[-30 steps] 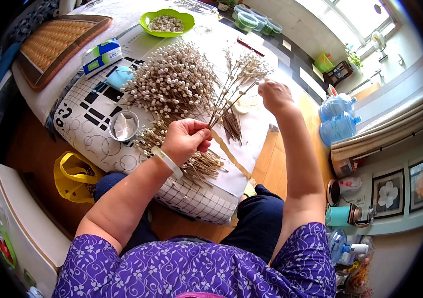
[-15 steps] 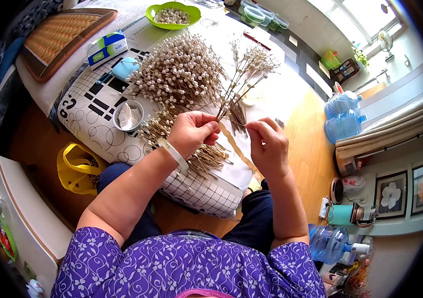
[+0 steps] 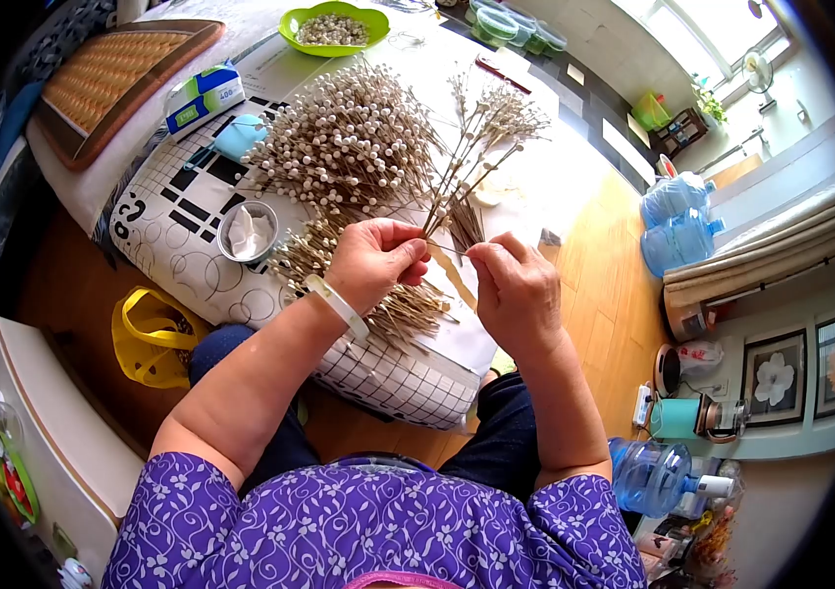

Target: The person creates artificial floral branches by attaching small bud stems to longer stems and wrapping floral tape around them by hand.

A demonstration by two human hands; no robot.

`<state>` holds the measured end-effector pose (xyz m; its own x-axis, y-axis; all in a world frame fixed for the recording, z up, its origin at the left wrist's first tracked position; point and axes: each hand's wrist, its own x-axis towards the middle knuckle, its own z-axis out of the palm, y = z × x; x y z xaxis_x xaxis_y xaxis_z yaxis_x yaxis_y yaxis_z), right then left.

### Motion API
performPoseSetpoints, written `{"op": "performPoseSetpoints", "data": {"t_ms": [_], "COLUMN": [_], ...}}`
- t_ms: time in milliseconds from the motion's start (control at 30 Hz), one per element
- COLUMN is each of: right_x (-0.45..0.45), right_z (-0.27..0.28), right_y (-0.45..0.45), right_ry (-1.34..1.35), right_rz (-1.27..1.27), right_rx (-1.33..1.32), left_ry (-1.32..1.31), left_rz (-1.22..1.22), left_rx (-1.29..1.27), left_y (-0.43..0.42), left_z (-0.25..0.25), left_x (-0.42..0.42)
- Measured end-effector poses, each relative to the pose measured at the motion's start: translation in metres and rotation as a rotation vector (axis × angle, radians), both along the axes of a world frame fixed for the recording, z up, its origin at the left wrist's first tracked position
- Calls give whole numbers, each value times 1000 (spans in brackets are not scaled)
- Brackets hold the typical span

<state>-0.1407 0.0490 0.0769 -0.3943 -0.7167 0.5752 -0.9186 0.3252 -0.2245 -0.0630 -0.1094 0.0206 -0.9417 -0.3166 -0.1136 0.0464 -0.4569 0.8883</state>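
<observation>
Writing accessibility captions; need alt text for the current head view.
A person's left hand pinches a spray of thin brown dried stems with small pale buds, the right hand pinched close by its lower end. Beyond lies a heap of dried stems with round white heads on a black-and-white patterned table cover; farther back, a lime-green bowl of small pale pieces.

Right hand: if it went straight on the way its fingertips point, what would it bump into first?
The right hand would probably meet the left hand first, where that one pinches the stem bunch; depth is unclear from this one view.
</observation>
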Motion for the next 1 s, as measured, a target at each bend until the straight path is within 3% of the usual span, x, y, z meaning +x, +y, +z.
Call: {"op": "performPoseSetpoints", "data": {"t_ms": [433,633,867,933,1000], "right_x": [-5,-3,-8,-16,-35], "right_z": [-3,0,-2,1,-5], "right_y": [6,5,10,15,24], "right_ry": [175,119,146,152,-28], "right_rz": [63,110,10,9,-68], "right_rx": [89,34,77,-53,-319], "left_ry": [-4,-13,-6,-2,-9], "left_rz": [-5,3,-7,-10,1], "left_rx": [1,-1,-21,-22,-16], "left_y": [1,2,3,2,1], "left_z": [-2,-3,-3,-4,-2], "left_x": [-2,-2,-1,-2,-1]}}
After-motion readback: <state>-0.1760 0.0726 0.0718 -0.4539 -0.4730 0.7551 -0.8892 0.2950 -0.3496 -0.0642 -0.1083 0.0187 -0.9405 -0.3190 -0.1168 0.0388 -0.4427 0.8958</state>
